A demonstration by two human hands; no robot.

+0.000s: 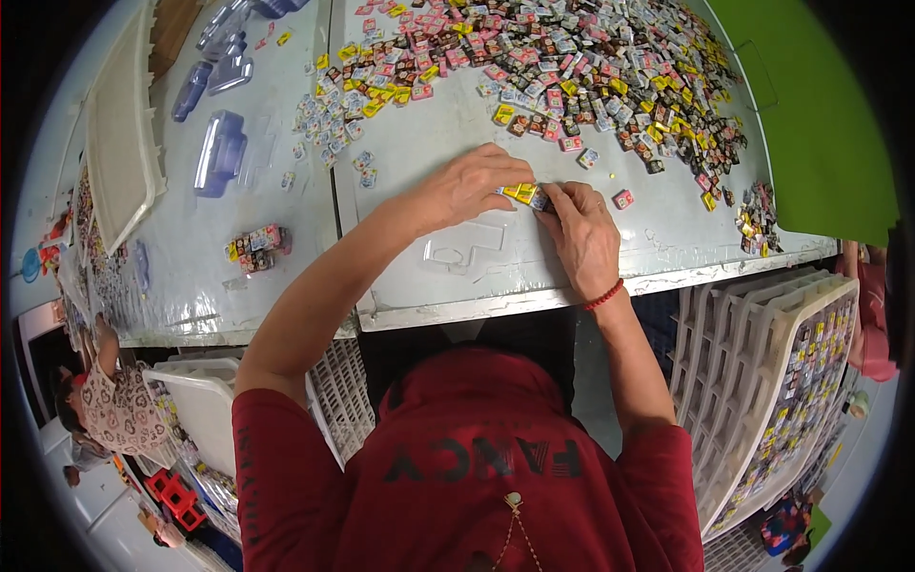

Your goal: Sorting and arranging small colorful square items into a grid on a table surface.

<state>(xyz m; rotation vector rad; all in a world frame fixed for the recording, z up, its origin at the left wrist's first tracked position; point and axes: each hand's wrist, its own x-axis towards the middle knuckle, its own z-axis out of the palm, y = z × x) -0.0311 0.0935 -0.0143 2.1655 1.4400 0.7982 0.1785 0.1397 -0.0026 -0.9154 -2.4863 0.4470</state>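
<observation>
"Yellow, glossy little boxes in a short row: where are they?"

"Between the two hands, over the pale, smooth-topped table, near its front edge. The bare left hand has thumb and fingers closed about the left end."

"And the other?"

"The bare right hand, a red beaded bracelet at its wrist, pinches the right end, where something dark shows. Whether the row touches the tabletop, I cannot tell."

"What lies around them?"

"A clear, moulded plastic tray just on the person's side of the left hand, and a broad heap of small pink, yellow, black and white boxes beyond."
</observation>
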